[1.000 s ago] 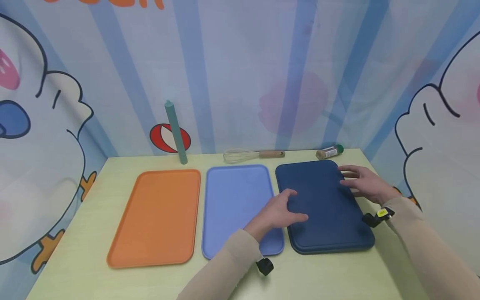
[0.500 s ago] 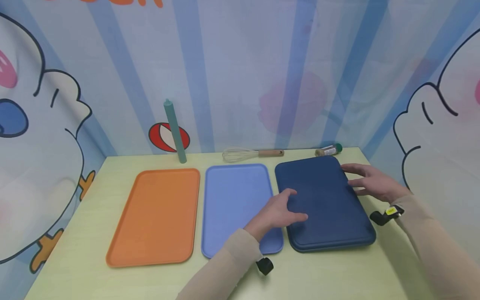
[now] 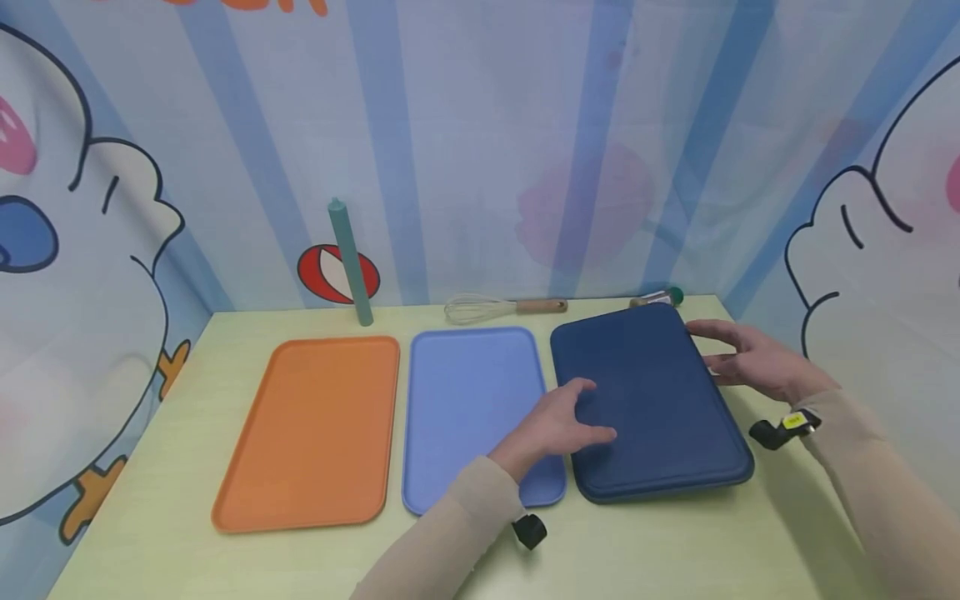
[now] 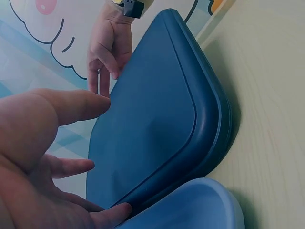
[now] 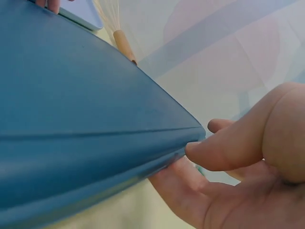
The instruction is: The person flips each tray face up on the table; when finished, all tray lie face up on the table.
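A dark blue tray (image 3: 648,400) lies at the right of the table, its right side tilted up off the surface. Its edge looks doubled; I cannot tell whether it is one tray or two stacked. My right hand (image 3: 765,364) pinches the raised right edge, with fingers beneath and the thumb (image 5: 224,143) at the rim. My left hand (image 3: 555,425) hovers over the tray's left side, fingers spread. In the left wrist view one fingertip (image 4: 116,214) appears to touch the tray's edge. Below the left hand lies a light blue tray (image 3: 472,392).
An orange tray (image 3: 318,433) lies on the left of the table (image 3: 150,467). Along the back are a teal candle-like stick (image 3: 350,262), a whisk (image 3: 506,308) and a small green-capped jar (image 3: 658,297) partly behind the dark tray. A printed curtain (image 3: 480,150) hangs behind.
My right hand has moved rightward and up, taking the dark blue tray's right edge with it, so the tray tilts more. The left hand has stayed nearly still.
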